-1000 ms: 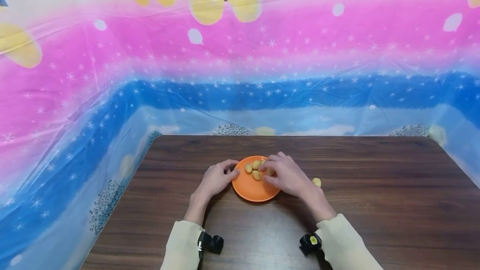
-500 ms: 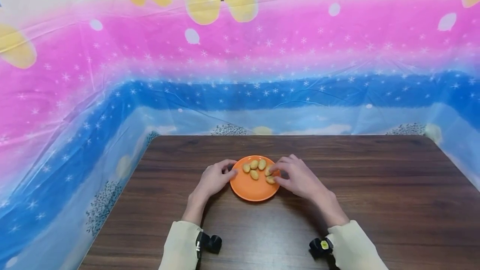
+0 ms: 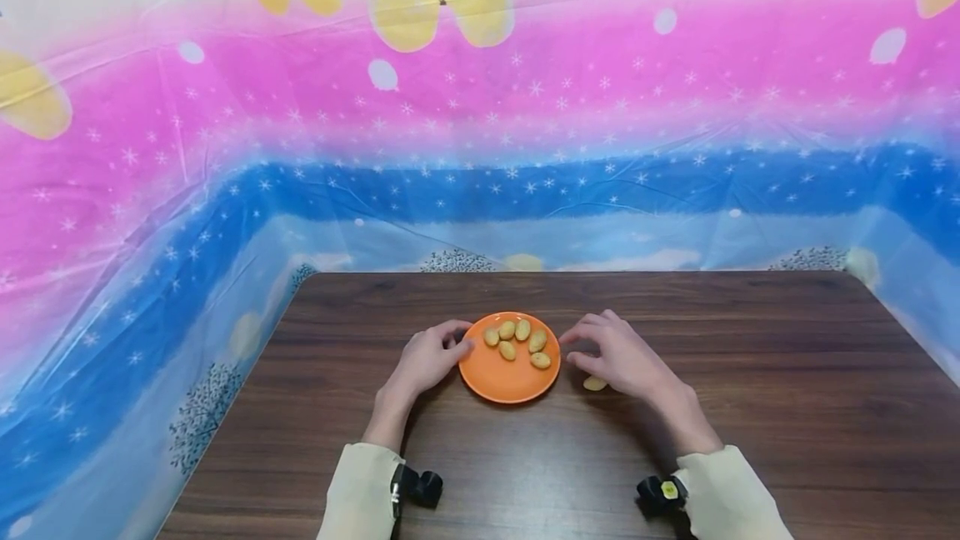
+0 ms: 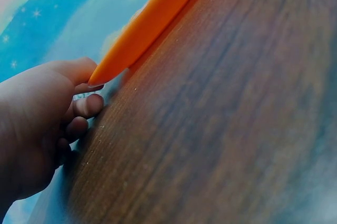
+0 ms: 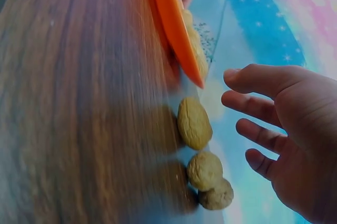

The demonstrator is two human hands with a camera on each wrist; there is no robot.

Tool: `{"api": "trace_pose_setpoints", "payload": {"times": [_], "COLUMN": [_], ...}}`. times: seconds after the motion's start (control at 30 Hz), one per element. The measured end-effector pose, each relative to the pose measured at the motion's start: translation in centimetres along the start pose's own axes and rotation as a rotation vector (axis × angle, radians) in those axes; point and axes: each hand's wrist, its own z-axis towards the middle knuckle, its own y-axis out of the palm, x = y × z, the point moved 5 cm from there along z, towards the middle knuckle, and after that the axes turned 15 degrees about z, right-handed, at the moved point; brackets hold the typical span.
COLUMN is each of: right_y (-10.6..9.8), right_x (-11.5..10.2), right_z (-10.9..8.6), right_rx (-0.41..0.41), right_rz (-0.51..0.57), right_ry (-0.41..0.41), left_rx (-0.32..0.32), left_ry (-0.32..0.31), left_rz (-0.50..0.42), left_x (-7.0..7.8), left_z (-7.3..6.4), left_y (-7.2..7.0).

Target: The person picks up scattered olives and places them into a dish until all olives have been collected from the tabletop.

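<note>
An orange plate [image 3: 510,383] stands on the table with several small yellow-brown potatoes [image 3: 507,350] spread over its far and right parts. My left hand [image 3: 429,358] holds the plate's left rim between thumb and fingers; the left wrist view shows the orange rim [image 4: 147,31] meeting the thumb. Just right of the plate, my right hand [image 3: 617,358] hovers with spread, loosely bent fingers and nothing in them. Beneath it, one loose potato [image 3: 595,384] partly shows. The right wrist view has three potatoes on the table: a longer potato [image 5: 195,123] nearest the plate and two rounder potatoes [image 5: 204,170] touching each other.
The dark wood-grain table [image 3: 495,473] reaches back to a pink and blue patterned cloth [image 3: 480,123] hung behind and along the sides. Black wrist cameras sit on both cuffs, the left camera [image 3: 420,486] and the right camera [image 3: 662,492], close above the tabletop.
My right hand has drawn back rightward from over the plate, leaving the potatoes there uncovered, and now hangs over loose potatoes on the table. My left hand stays at the rim.
</note>
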Motion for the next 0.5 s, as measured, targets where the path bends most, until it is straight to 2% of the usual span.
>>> {"api": "trace_pose_setpoints", "payload": {"times": [0.5], "right_y": [-0.8], "right_x": [1.9], "right_z": [-1.0], "right_rx": [-0.014], "right_rz": [0.008], "right_ry": [0.038], "left_rx": [0.006], "left_ry": [0.014], "left_rz": [-0.010], "left_x": [0.1], "left_z": [0.0], "left_y": [-0.1]}}
